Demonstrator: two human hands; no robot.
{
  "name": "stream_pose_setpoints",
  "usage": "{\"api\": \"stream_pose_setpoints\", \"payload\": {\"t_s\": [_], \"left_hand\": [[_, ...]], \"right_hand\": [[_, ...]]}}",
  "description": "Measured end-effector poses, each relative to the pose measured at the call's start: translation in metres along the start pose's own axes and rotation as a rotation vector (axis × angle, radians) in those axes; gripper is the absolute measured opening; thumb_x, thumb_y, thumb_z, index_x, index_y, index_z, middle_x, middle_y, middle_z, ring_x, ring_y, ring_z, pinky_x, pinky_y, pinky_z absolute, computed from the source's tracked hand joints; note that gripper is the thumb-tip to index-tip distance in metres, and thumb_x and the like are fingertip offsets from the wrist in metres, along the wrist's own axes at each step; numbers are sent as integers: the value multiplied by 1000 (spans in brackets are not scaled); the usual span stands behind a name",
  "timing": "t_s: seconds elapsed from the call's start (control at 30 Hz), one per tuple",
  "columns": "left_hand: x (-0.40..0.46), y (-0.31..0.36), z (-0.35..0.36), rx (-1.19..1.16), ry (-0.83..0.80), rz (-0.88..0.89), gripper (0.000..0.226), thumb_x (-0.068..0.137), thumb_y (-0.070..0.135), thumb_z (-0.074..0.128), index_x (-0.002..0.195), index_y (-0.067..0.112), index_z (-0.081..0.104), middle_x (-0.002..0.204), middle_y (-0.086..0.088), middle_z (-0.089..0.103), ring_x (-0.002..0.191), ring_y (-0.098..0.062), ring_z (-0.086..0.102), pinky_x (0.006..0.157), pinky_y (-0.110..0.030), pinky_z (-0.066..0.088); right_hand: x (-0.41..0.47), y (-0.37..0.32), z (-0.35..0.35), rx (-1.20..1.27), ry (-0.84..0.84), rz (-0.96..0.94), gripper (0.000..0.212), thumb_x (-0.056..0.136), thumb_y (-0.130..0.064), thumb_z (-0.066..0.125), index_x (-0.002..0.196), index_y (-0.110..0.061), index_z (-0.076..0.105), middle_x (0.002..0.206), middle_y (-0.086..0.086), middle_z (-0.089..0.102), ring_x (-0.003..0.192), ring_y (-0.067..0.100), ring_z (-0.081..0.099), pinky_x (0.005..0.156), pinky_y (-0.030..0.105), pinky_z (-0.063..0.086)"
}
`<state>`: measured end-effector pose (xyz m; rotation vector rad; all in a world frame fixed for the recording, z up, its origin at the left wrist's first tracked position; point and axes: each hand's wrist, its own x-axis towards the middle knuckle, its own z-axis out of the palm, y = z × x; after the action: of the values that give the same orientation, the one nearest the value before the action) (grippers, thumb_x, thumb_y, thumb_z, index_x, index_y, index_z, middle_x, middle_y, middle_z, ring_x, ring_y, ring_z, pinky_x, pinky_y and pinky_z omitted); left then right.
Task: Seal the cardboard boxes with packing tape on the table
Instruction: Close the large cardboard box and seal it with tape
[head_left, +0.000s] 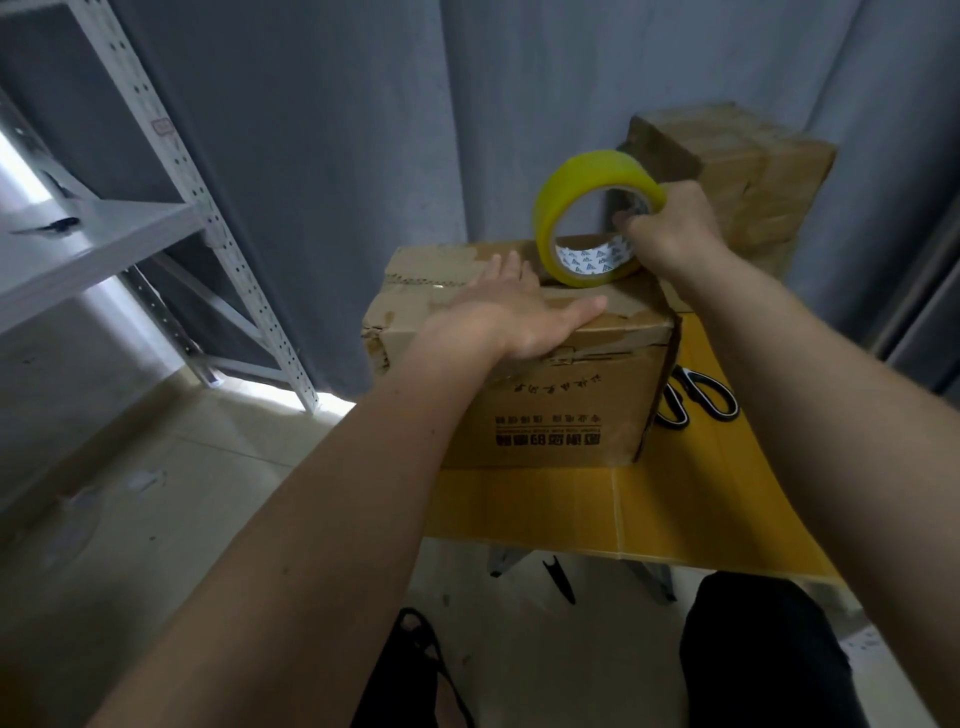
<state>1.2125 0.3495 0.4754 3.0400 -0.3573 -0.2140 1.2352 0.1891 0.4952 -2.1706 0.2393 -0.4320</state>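
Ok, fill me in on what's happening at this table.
A person is taping a box shut on the yellow table. The left hand lies flat on the box top, fingers straight, pressing it down. The right hand grips a yellow tape roll, held upright on the far edge of the top. Scissors lie on the table to the right of the box. More boxes are stacked behind.

Scissors (696, 397) blades hidden behind box (545, 405).
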Motion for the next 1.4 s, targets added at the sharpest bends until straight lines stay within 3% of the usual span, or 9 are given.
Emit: {"api": "stream_pose_setpoints", "payload": {"t_s": [0.23, 0.43, 0.67, 0.8, 0.9, 1.0, 1.2, 1.3, 1.4], "left_hand": [[-1, -3, -3, -12, -27, 11, 102, 81, 87, 19, 157, 22, -1, 164, -4, -8, 151, -23, -9, 121, -44, 2], [-1, -2, -2, 1, -29, 1, 103, 82, 86, 20, 157, 18, 1, 164, -5, -8, 151, -23, -10, 121, -43, 1], [-1, 1, -5, 8, -41, 2, 100, 82, 85, 19, 157, 21, 1, 164, -8, -9, 151, -27, -9, 122, -45, 1], [-1, 18, -5, 6, -78, -38, 93, 79, 89, 16, 155, 37, 6, 162, -15, -12, 149, -37, -13, 119, -52, -3], [3, 27, -3, -1, -56, -58, 96, 80, 88, 18, 156, 32, 8, 162, -17, -11, 149, -38, -12, 119, -52, -1], [7, 35, 2, -29, 6, -6, 106, 78, 89, 19, 157, 19, 7, 164, -10, -6, 151, -28, -9, 120, -47, 0], [10, 45, 7, -17, 20, -33, 133, 59, 101, 15, 156, 11, 3, 164, -12, -7, 151, -29, -7, 119, -46, 2], [8, 44, 7, -11, -4, -26, 135, 58, 102, 15, 155, 9, -1, 163, -12, -10, 151, -29, -9, 119, -45, 0], [7, 44, 7, 8, -6, -26, 135, 60, 101, 16, 155, 8, -2, 163, -12, -10, 150, -29, -10, 119, -44, -1]], "right_hand": [[4, -3, -9, -80, -9, -1, 25, 90, -21, 59, 106, -3, 65, 108, 16, 64, 102, 34, 59, 79, 38, 46], [9, 1, -25, -45, 21, 54, 24, 88, -7, 56, 109, 1, 62, 110, 17, 64, 101, 32, 61, 86, 43, 51], [2, 7, -25, 130, 67, 88, 18, 86, -21, 67, 98, -8, 65, 99, 12, 66, 93, 29, 64, 86, 49, 54], [-7, 16, -9, 244, -8, 190, 44, 73, -30, 81, 107, -5, 65, 105, 12, 68, 92, 27, 67, 85, 45, 56], [-5, 17, -6, 158, 8, 176, 44, 79, -33, 73, 110, -4, 64, 110, 13, 66, 100, 30, 64, 90, 47, 53], [-1, 14, -11, 55, 45, 114, 36, 87, -35, 65, 109, -6, 63, 110, 14, 66, 101, 32, 63, 90, 49, 52], [-6, 11, -19, -3, 24, 21, 32, 90, -31, 59, 105, -4, 66, 109, 17, 66, 103, 37, 62, 90, 51, 50], [-8, 13, -27, 119, 26, 28, 17, 92, -20, 57, 96, -6, 66, 102, 16, 67, 94, 35, 64, 81, 51, 55], [-7, 19, -34, 359, -52, 125, 7, 95, -13, 53, 93, -11, 60, 96, 15, 63, 75, 32, 64, 51, 38, 59]]}}
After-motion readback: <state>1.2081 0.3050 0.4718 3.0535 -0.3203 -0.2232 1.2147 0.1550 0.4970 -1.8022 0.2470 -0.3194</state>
